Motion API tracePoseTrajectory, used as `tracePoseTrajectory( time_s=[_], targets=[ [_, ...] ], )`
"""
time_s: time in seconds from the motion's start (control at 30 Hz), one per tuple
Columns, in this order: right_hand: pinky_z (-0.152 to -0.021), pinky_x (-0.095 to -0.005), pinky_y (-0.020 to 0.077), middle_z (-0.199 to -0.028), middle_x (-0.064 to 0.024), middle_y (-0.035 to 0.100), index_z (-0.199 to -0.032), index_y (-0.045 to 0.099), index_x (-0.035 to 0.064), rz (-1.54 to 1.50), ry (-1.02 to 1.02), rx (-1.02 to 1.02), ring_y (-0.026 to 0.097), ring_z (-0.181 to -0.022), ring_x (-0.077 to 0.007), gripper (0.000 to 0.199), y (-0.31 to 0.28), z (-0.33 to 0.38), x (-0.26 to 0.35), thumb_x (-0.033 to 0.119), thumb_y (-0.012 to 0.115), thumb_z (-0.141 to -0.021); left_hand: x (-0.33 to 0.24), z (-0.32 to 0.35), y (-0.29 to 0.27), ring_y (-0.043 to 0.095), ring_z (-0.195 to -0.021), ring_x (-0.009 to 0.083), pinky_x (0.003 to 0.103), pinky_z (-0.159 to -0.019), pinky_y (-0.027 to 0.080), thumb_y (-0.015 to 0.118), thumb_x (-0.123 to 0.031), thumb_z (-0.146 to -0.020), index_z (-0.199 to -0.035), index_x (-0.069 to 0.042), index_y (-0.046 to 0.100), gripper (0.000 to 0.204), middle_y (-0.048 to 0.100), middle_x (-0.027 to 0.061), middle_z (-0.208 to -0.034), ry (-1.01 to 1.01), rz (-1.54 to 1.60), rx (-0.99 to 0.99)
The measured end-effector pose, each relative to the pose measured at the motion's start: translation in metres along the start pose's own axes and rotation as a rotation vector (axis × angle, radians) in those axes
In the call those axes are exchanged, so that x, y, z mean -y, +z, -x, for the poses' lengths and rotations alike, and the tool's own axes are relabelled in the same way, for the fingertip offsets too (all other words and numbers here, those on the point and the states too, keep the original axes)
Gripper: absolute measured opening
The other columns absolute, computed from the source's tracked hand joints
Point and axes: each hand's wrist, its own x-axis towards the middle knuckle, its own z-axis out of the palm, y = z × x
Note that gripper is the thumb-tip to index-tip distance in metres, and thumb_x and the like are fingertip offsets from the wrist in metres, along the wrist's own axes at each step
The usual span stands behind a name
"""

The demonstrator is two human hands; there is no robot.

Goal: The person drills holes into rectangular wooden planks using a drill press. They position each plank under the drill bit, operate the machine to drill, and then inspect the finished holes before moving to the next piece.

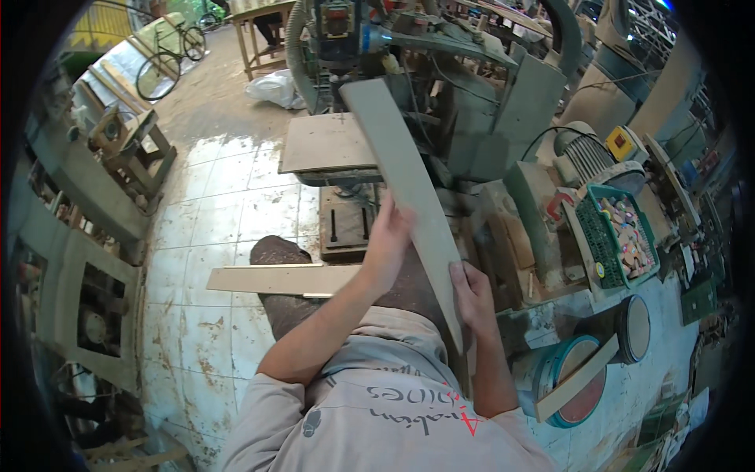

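Note:
A long, flat wooden board (405, 185) is tilted up in front of me, its far end reaching over the edge of a machine's table (326, 145). My left hand (388, 240) grips the board's left side near the middle, the fingertips partly behind it and slightly blurred. Lower down, my right hand (473, 295) is closed on the right edge close to the tapering near end. Across my lap lies a second pale board (275, 281) with light strips along its edges, partly hidden by my left forearm.
The machine's dark column (338, 39) rises behind its table. To the right stand a grey motor (582, 149), a green basket (621, 236) of small wooden pieces, and buckets (578, 385) with a wood strip (578, 377) across one. Another machine (94, 307) is at left.

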Motion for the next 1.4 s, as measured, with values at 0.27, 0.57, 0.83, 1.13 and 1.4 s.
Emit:
tracePoseTrajectory(
  time_s=[0.27, 0.57, 0.83, 1.13, 1.4],
  targets=[
    [-0.06, -0.0387, 0.0422, -0.07, -0.0199, 0.052, -0.089, 0.06, -0.0023, 0.451, -0.14, 0.018, 0.049, -0.064, -0.0226, 0.04, -0.018, -0.02, -0.003, 0.037, 0.061, -0.095, -0.024, -0.019, -0.025, 0.05, -0.124, 0.0339, 0.062, -0.099, 0.043, 0.032, -0.079, -0.089, -0.142, -0.006, 0.036, 0.091, 0.059, 0.0163, -0.121, 0.037, 0.556, -0.086],
    [-0.11, -0.067, 0.0188, -0.151, -0.0256, 0.033, -0.148, 0.03, -0.0026, 0.62, -0.649, -0.06, 0.03, -0.14, -0.0446, 0.077, 0.093, -0.057, 0.049, 0.054, 0.04, -0.098, 0.013, -0.013, -0.01, 0.052, -0.121, 0.0341, 0.051, -0.103, 0.043, 0.034, -0.074, -0.092, -0.133, -0.006, 0.042, 0.08, 0.054, 0.016, -0.12, 0.089, 0.501, -0.256],
    [-0.111, -0.0621, 0.0253, -0.151, -0.0216, 0.034, -0.148, 0.033, 0.0031, 0.686, -0.06, -0.181, 0.032, -0.139, -0.0404, 0.062, -0.014, -0.019, -0.104, 0.036, 0.05, -0.099, -0.026, -0.02, -0.05, 0.055, -0.114, 0.0345, 0.074, -0.103, 0.031, 0.043, -0.076, -0.088, -0.13, -0.005, 0.046, 0.083, 0.058, 0.0121, -0.11, 0.204, 0.441, -0.348],
    [-0.116, -0.0597, 0.0116, -0.158, -0.0281, 0.017, -0.152, 0.016, -0.0046, 0.633, -0.166, -0.295, 0.014, -0.147, -0.0457, 0.075, -0.031, -0.006, -0.037, 0.043, 0.043, -0.1, -0.015, -0.02, -0.043, 0.056, -0.108, 0.0331, 0.071, -0.104, 0.032, 0.043, -0.078, -0.087, -0.131, -0.005, 0.043, 0.085, 0.057, 0.011, -0.107, 0.209, 0.363, -0.287],
    [-0.118, -0.0456, 0.022, -0.154, -0.0254, 0.03, -0.151, 0.021, -0.0033, 0.476, 0.096, 0.012, 0.029, -0.144, -0.0372, 0.074, -0.018, -0.016, -0.113, 0.045, 0.044, -0.1, -0.04, -0.024, -0.047, 0.053, -0.105, 0.0312, 0.07, -0.098, 0.037, 0.05, -0.077, -0.084, -0.133, -0.006, 0.045, 0.085, 0.056, 0.0117, -0.107, 0.233, 0.476, -0.091]
  ],
)
